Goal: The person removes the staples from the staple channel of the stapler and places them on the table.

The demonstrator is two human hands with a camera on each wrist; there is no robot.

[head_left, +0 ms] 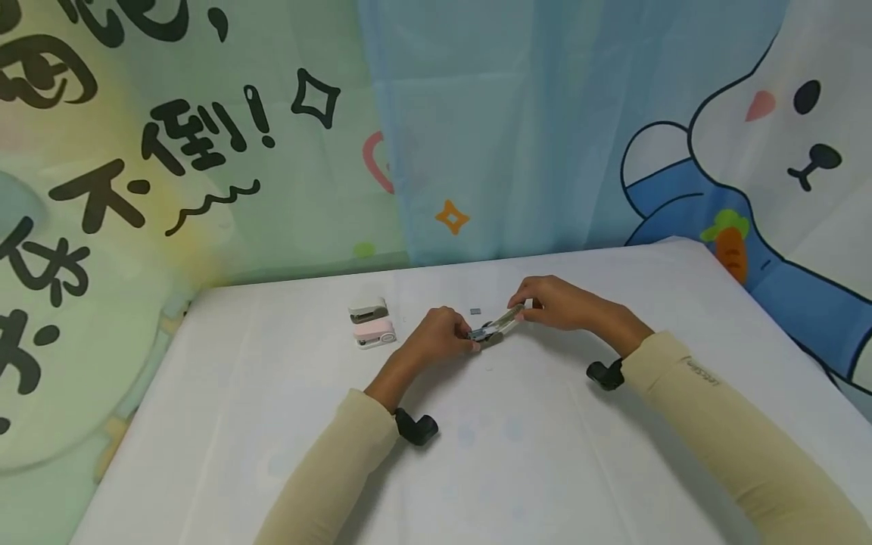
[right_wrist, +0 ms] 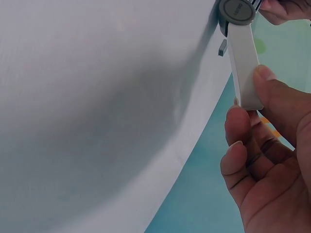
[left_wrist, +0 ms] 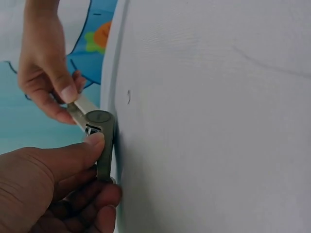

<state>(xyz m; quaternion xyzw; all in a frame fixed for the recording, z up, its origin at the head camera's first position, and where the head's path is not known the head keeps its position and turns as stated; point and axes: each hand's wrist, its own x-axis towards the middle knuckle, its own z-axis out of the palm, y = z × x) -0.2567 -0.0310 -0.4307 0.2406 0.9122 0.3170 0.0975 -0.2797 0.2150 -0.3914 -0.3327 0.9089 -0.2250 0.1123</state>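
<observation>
A small grey-and-white stapler (head_left: 499, 324) is spread wide open between my two hands, just over the table. My left hand (head_left: 439, 334) grips its grey lower part, the thumb lying near the metal staple channel, as the left wrist view shows. The white upper arm (right_wrist: 244, 68) is pinched at its end by my right hand (head_left: 562, 303). Just behind the stapler, a short strip of staples (head_left: 474, 311) lies on the table; the right wrist view shows it beside the hinge.
Left of my hands, a white-and-dark stapler (head_left: 368, 310) and a pink-and-white stapler (head_left: 374, 333) lie side by side. A white cloth covers the table (head_left: 477, 469). Printed curtains (head_left: 545, 151) hang along its back and left edges.
</observation>
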